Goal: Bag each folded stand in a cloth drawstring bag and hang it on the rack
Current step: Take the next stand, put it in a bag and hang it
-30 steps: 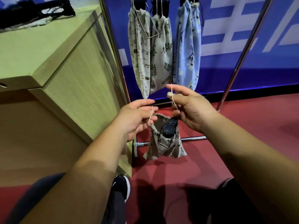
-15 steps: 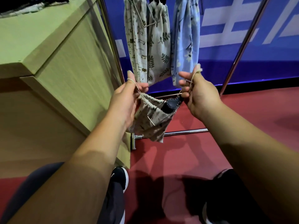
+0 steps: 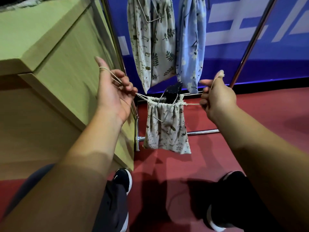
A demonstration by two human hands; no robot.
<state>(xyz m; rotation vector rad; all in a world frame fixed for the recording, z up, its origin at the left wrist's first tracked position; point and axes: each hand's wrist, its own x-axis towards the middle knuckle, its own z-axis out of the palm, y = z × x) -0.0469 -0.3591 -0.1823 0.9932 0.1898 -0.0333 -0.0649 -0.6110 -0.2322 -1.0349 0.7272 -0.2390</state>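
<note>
**Operator:** State the position of the bag (image 3: 165, 131).

**Technician:** It hangs in the air between the two hands, slightly below them and above the red floor (image 3: 250, 114). It touches neither the floor nor the worktop (image 3: 33, 27), which lies outboard of the left hand.

**Operator:** Orientation?

**Technician:** The long axis is vertical. The gathered mouth faces up and the bottom seam points at the floor. The stand (image 3: 173, 90) sits inside on the same axis. Its black end protrudes from the mouth, tilted up and away from the person. A wire loop of the stand shows across the front of the cloth.

**Operator:** Hand state?

**Technician:** The left hand (image 3: 113, 96) has its palm turned up. The drawstring (image 3: 142, 96) is looped round the raised thumb and passes under the curled fingers. The right hand (image 3: 217, 97) is fisted on the opposite end, with the cord running over the thumb tip. Both ends run taut and nearly level out to the hands.

**Operator:** Count.

**Technician:** One bag in hand and one stand. There are three hung bags (image 3: 163, 47) on the rack (image 3: 252, 42) beyond the hands: two beige with leaf print and one blue with flowers. All three hang with the long axis vertical.
</note>
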